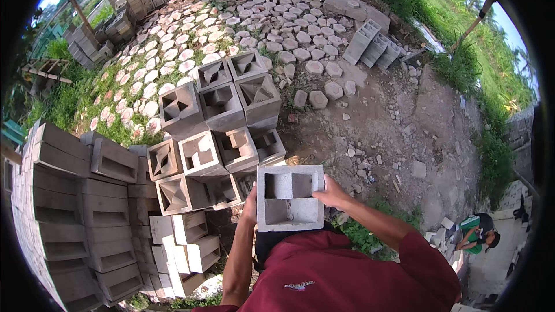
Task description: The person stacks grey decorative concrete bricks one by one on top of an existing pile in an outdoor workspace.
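Note:
A square grey concrete vent block point(290, 197) is held in front of my body, its partitioned hollow face turned up. My left hand point(250, 205) grips its left side, the fingers partly hidden behind it. My right hand point(332, 192) is closed on its right edge, thumb at the upper side. Just ahead and to the left stands a stepped stack of similar vent blocks point(222, 110), several with angled or pyramid-shaped inner faces. The held block is close to the nearest blocks of that stack; whether they touch, I cannot tell.
A tall wall of stacked blocks point(63, 214) rises at the left. Hexagonal pavers point(277, 23) cover the far ground, with rubble point(370, 162) on the dirt at the right. Three leaning blocks point(373, 46) stand far right. Another person point(477, 232) crouches at the lower right.

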A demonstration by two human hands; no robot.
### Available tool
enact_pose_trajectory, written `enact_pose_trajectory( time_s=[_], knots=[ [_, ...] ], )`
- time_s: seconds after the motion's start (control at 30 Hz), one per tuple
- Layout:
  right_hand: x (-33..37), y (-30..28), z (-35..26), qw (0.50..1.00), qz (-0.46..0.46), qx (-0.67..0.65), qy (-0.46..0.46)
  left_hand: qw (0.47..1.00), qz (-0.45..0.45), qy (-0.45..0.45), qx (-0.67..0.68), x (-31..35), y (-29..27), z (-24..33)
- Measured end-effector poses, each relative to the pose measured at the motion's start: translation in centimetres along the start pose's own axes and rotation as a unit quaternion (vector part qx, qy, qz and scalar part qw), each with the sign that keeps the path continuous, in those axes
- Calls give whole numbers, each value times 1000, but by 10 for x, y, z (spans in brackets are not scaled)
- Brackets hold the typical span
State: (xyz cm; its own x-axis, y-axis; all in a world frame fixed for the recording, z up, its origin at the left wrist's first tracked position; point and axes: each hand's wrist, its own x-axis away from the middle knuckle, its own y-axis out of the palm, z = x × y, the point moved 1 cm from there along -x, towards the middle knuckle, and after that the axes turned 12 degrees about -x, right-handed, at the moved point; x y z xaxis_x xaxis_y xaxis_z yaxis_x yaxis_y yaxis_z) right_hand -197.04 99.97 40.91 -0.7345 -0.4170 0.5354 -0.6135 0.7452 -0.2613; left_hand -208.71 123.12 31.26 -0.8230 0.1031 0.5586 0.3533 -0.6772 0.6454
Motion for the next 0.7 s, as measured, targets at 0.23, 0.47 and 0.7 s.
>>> enact_pose_trajectory(
  time_s=[0.23, 0.47, 0.7],
  knots=[
    [90, -59, 30, 904, 389, -168, -54, 998, -55, -37, 8, -21, 85, 6],
    [46, -128, 148, 781, 249, -572, -26, 986, -100, -115, -62, -112, 201, -40],
    [48, -218, 124, 799, 280, -531, -44, 973, -121, -138, -142, -172, 298, -28]
  ],
)
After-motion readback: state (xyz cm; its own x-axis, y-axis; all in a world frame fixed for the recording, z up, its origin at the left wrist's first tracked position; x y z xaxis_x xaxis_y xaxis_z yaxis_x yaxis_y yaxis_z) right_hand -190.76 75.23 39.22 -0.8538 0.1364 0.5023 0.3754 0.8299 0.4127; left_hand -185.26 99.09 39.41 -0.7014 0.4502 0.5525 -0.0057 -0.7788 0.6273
